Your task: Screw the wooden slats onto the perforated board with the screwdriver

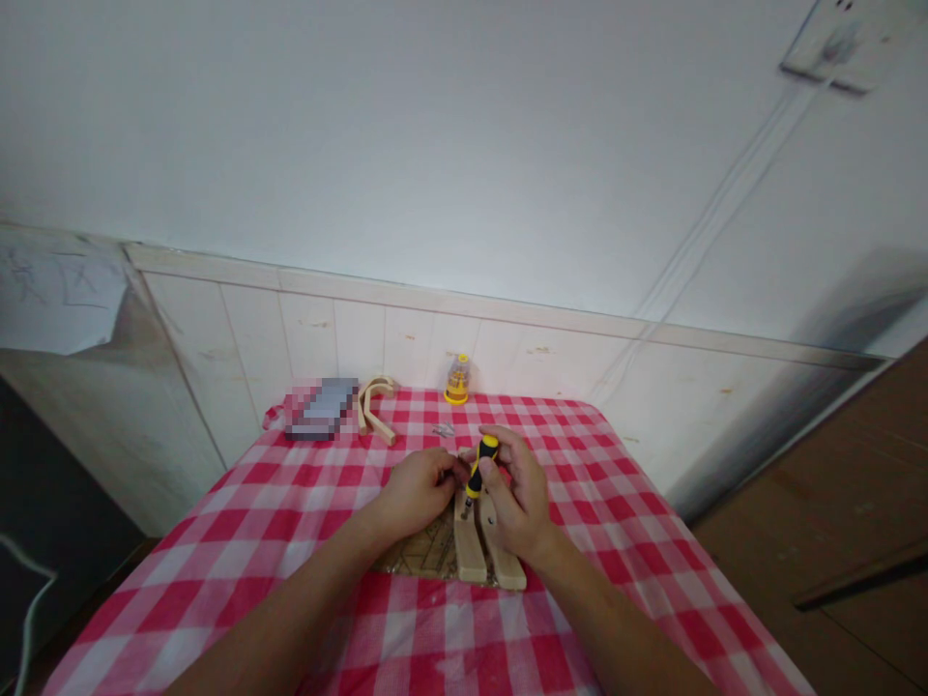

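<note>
On the checked cloth (290, 522), mid-table, the right hand (518, 498) pinches a screwdriver (479, 464) btwn thumb & fingers, shaft approx. upright, tip down on the wood strips (470, 551) lying side by side. Left hand (417, 488) sits just beside it, fingers curled together by the tip; what they pinch, can't tell. Behind, near the wall: screws (443, 430), curved wood piece (373, 406), yellow bit case (457, 379).

Dim, flat indoor light, faintly grainy. Broad soft shadow on wall (833, 319) at right. Blurred socket (841, 43) top right, bent lines near edges. Fair sharpness around screwdriver (480, 464). Pixelated patch (323, 409) on tablecloth (253, 541).
</note>
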Motion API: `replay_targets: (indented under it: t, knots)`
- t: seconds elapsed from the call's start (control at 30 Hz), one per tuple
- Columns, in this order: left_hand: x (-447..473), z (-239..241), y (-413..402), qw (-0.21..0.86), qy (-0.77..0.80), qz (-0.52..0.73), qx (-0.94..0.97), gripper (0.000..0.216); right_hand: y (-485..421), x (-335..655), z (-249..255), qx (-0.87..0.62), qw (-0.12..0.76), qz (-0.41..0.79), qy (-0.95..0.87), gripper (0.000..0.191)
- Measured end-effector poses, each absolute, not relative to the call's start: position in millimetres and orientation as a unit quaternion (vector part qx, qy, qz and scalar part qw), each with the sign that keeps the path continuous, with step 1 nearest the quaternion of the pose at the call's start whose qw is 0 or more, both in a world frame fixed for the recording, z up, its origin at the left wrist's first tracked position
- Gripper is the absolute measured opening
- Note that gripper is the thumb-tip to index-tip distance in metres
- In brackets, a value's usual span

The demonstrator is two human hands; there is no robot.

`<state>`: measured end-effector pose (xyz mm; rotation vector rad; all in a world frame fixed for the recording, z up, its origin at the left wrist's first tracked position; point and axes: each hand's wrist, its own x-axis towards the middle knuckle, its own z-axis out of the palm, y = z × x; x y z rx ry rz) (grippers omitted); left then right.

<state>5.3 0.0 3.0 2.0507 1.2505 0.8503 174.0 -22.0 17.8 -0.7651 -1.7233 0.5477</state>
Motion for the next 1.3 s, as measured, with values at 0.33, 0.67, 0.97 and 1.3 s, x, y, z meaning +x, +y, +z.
replay_targets:
  t: [0.33, 0.67, 0.97, 1.3]
  knots:
    - [5, 4, 0, 0.306, 0.470, 0.312, 0.767, 0.020, -26, 174, 26, -0.343, 0.560, 0.191, -0.729, 0.024]
    - [5, 2, 2, 0.296, 0.474, 0.308, 0.770, 0.022, -22, 172, 24, -0.375, 0.570, 0.150, -0.716, 0.019]
    - [5, 2, 2, 0.299, 0.470, 0.315, 0.769, 0.022, -19, 172, 22, -0.383, 0.583, 0.135, -0.704, 0.017]
    - [5, 4, 0, 0.297, 0.473, 0.318, 0.766, 0.020, -14, 173, 18, -0.380, 0.612, 0.136, -0.680, 0.020]
